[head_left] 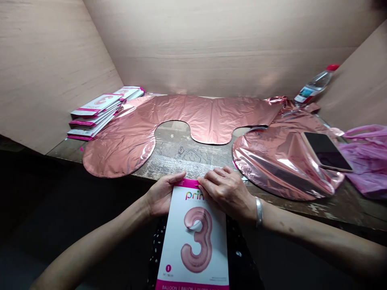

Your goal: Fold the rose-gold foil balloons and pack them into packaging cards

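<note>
At the near edge of the table (181,155), we pinch the top of the balloon packet (193,237) with our left hand (161,195) and right hand (226,191); a flat pink balloon (193,117) lies beyond.

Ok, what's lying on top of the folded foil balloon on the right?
A smartphone lies face up, screen dark, on the folded rose-gold foil balloon, near its right edge. The foil beneath the phone is covered, as is the worktable under the balloon.
</note>
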Motion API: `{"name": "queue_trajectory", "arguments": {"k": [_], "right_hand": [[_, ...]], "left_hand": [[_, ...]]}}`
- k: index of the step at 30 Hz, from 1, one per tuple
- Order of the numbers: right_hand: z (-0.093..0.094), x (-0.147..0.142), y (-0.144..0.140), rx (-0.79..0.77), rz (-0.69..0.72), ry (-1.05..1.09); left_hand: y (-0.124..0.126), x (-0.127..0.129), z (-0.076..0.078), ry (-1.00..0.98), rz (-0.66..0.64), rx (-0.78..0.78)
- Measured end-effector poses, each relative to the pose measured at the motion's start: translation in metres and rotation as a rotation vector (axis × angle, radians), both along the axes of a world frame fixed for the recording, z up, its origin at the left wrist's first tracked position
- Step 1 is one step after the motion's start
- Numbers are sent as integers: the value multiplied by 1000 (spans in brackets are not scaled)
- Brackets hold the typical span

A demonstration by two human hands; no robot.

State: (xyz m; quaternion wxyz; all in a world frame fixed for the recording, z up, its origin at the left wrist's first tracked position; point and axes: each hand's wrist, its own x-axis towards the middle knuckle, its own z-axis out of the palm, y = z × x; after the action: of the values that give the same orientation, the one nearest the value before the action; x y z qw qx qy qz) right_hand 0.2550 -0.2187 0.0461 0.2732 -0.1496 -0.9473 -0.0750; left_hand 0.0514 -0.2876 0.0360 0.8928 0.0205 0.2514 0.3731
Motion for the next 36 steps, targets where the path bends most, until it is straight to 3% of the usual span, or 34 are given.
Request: {"name": "queue_trajectory", "arguments": {"k": [10, 18, 24, 29, 33, 36], "right_hand": [[-7, -2, 4, 31, -38, -6], [-1, -5, 15, -339, -66, -75], [10, -14, 22, -91, -17, -324], [27, -31, 31, -114, 163, -443], [37, -28, 30, -107, 61, -365], [33, -17, 20, -82, 17, -258]], "left_hand": [[2, 5, 3, 153, 98, 55], [4, 6, -2, 241, 154, 108], [6, 8, 1, 466, 83, 172], [9, -3, -5, 755, 35, 178], [14, -16, -15, 891, 16, 234], [14, -11, -16, 928, -13, 207]]}}
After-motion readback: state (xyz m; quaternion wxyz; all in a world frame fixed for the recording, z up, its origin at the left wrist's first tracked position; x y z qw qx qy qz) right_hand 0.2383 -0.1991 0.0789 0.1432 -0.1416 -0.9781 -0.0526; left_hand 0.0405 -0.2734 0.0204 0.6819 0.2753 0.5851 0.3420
